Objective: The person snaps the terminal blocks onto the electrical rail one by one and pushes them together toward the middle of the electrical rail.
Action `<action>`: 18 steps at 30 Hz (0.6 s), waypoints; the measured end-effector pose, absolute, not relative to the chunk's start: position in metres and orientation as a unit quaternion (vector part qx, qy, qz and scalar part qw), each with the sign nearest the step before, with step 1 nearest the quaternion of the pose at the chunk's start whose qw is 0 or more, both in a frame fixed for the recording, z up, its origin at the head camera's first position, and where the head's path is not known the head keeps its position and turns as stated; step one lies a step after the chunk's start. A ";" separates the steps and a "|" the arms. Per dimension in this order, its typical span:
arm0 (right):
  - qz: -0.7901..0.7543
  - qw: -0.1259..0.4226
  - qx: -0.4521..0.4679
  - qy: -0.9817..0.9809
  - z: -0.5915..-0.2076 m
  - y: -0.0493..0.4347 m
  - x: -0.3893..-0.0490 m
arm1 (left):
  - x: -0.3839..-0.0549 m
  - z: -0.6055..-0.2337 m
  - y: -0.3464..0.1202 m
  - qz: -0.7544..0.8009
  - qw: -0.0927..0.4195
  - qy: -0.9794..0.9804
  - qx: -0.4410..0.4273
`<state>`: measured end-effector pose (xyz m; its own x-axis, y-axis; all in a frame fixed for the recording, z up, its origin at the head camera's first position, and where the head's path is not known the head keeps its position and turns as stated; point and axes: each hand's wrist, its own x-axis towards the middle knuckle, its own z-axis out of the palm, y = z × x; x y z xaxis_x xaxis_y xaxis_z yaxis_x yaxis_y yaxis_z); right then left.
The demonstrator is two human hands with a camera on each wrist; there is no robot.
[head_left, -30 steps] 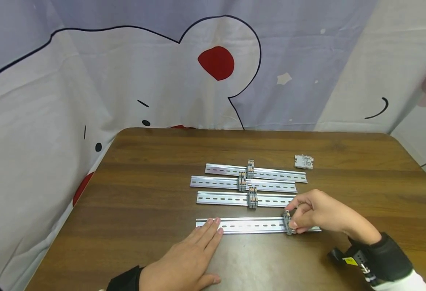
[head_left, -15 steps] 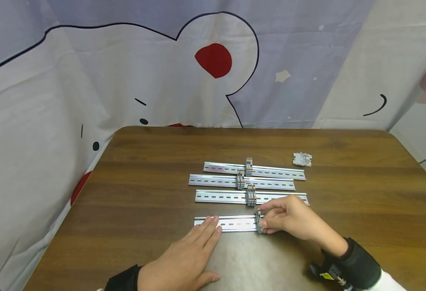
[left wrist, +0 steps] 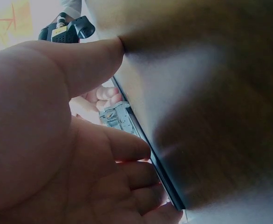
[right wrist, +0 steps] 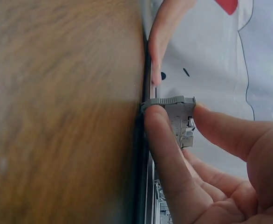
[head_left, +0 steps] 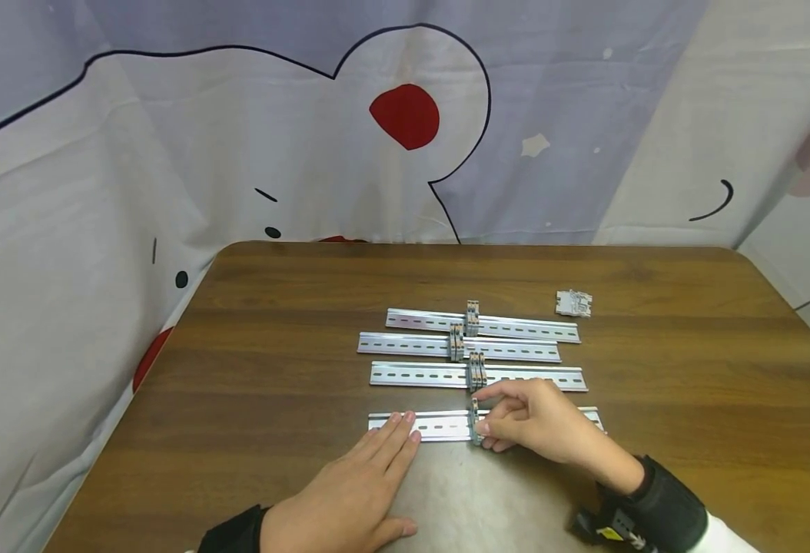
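A slotted silver DIN rail (head_left: pixel 445 427) lies nearest on the table. On its left end rest the straight fingers of my left hand (head_left: pixel 350 485). My right hand (head_left: pixel 538 424) pinches a grey terminal block (head_left: pixel 475 422) between thumb and fingers, upright on the rail near its middle. In the right wrist view, the side of the block (right wrist: pixel 177 116) shows between the fingers, its foot at the rail. The left wrist view catches the block (left wrist: pixel 120 117) beyond my left fingers. My right hand covers part of the rail.
Three more rails lie behind: a near one (head_left: pixel 419 374), a middle one (head_left: pixel 405 344) and a far one (head_left: pixel 426 318), each bearing grey terminal blocks near its middle. A loose pale block (head_left: pixel 574 302) lies at the back right of the wooden table (head_left: pixel 273 322).
My right hand has slid the terminal block leftward along the nearest rail, from near its right end to about the middle. My left hand has stayed on the rail's left end.
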<state>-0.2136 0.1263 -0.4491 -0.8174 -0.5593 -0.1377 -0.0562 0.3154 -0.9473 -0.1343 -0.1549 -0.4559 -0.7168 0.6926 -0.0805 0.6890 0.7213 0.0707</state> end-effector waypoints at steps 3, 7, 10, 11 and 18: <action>-0.553 0.242 -0.193 0.774 -0.450 0.127 -0.214 | -0.134 -0.457 -0.155 0.018 0.044 0.926 0.375; -0.558 0.257 -0.186 0.767 -0.450 0.128 -0.215 | -0.133 -0.457 -0.156 0.018 0.039 0.924 0.379; -0.561 0.269 -0.175 0.763 -0.448 0.130 -0.216 | -0.134 -0.457 -0.156 0.019 0.047 0.924 0.379; -0.561 0.273 -0.171 0.763 -0.447 0.131 -0.217 | -0.134 -0.457 -0.156 0.020 0.050 0.924 0.378; -0.491 0.246 -0.176 0.817 -0.420 0.149 -0.227 | -0.135 -0.457 -0.157 0.018 0.046 0.921 0.386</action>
